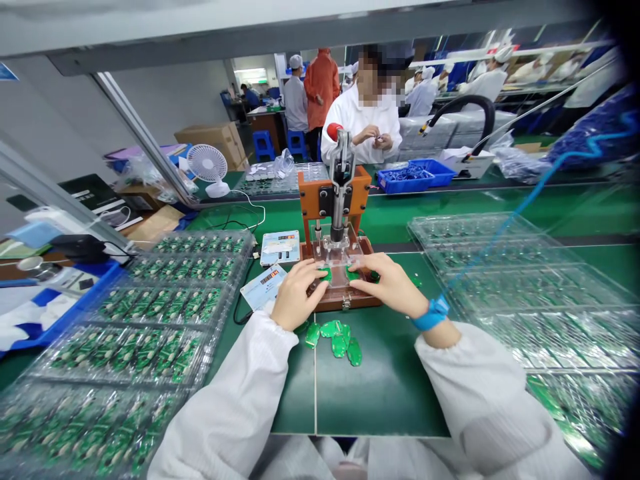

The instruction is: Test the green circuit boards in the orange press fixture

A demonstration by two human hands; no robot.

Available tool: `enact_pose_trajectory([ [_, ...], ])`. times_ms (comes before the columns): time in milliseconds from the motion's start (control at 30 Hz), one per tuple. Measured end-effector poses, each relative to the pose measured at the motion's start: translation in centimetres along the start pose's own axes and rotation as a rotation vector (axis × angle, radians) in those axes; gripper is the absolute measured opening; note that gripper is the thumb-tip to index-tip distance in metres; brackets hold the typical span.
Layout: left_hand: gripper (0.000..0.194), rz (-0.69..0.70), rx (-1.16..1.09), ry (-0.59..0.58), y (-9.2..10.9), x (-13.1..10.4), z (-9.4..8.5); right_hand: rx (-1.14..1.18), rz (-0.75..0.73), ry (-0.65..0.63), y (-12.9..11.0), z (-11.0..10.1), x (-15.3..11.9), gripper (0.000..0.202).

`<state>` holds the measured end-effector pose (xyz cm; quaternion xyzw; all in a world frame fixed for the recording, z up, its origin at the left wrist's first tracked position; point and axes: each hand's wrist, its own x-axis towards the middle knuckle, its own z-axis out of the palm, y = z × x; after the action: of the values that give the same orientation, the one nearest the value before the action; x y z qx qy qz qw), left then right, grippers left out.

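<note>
Factory room behind, person in white at top centre across the line. Green tabletop fills the lower middle; board-filled tray on the left of frame, clear trays on the right. Hand press stands centre.

Left hand: fingers and thumb closed lightly on a green board at the press base. Right hand: thumb and index pinching another board, same base, just right of the first. Loose boards lie just below, centre of frame.

Handling, my read: boards light, thin, stiff, a bit slick; parts and solder likely fragile. Hold by opposite edges, don't flex, keep fingertips off the components.
</note>
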<state>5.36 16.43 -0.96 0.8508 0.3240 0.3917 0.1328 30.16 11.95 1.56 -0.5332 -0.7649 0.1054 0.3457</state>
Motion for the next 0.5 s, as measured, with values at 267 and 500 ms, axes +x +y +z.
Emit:
enact_pose_trajectory([
  [267, 0.017, 0.009, 0.012, 0.003, 0.12, -0.04, -0.02, -0.014, -0.057, -0.081, 0.88, 0.4, 1.27, 0.021],
  [500, 0.017, 0.027, 0.026, 0.013, 0.07, -0.07, 0.08, -0.014, -0.071, -0.063, 0.38, 0.5, 0.51, 0.023],
])
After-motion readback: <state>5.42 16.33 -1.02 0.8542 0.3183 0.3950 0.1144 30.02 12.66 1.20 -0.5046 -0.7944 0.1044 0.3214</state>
